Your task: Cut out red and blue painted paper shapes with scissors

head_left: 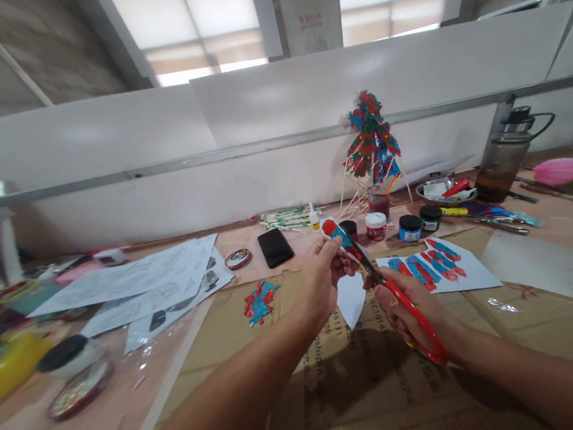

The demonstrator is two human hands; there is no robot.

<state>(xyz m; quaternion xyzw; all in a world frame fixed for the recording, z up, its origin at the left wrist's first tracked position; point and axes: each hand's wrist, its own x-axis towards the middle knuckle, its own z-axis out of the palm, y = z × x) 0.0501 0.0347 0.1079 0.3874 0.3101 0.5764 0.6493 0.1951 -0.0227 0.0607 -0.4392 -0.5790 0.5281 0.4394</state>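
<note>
My left hand (328,268) pinches a small piece of white paper painted red and blue (339,236). Red-handled scissors (410,311) are gripped in my right hand (409,298), their blades lying along the edge of that painted piece. Beneath my hands, a white paper scrap (351,300) rests on the cardboard (362,389). Right of it lies a white sheet (472,277) with several red-and-blue painted strips. A cluster of cut painted pieces (261,302) sits on the cardboard to the left of my left hand.
Paint jars (376,226), a small glue bottle (313,218) and a black phone (275,247) stand or lie beyond my hands. Painted figures on sticks (370,134) rise behind. A water bottle (502,156) and a metal bowl (445,191) are at right, printed sheets (141,278) at left.
</note>
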